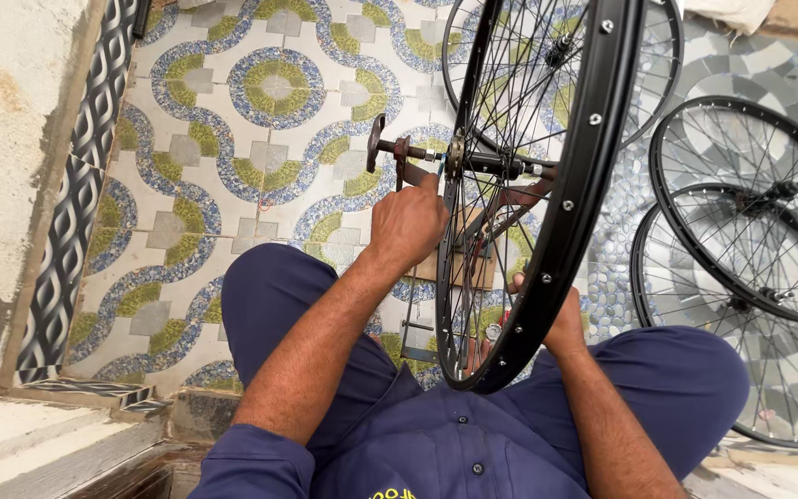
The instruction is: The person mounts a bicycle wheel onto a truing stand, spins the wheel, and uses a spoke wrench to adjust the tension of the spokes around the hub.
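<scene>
Head view, looking down at a seated person in dark blue work clothes.

Bicycle wheel (547, 185): black rim, fully spoked, standing upright and edge-on in the centre of the frame, from the top edge down to between the knees. Its axle (417, 152) is seated in a rusty truing stand (399, 164) that rests on the patterned tile floor (233, 120).

Left hand (408, 222): centre frame, just left of the wheel, at the hub end of the axle. Fingers closed around a stand part or a small tool there; which of the two cannot be told from this angle.

Right hand (561, 323): lower centre-right, behind the rim, resting against its lower arc. Mostly hidden by rim and spokes; whether the fingers are apart or closed cannot be told.

Progress, as a judgement: the wheel is already laced and mounted in the stand. With both hands on it, adjustment looks in hand rather than finished.

Three more spoked wheels: two lie overlapping (750, 212) at the right edge, one (658, 55) sits behind at upper right. Whether these are finished or waiting cannot be told.
</scene>
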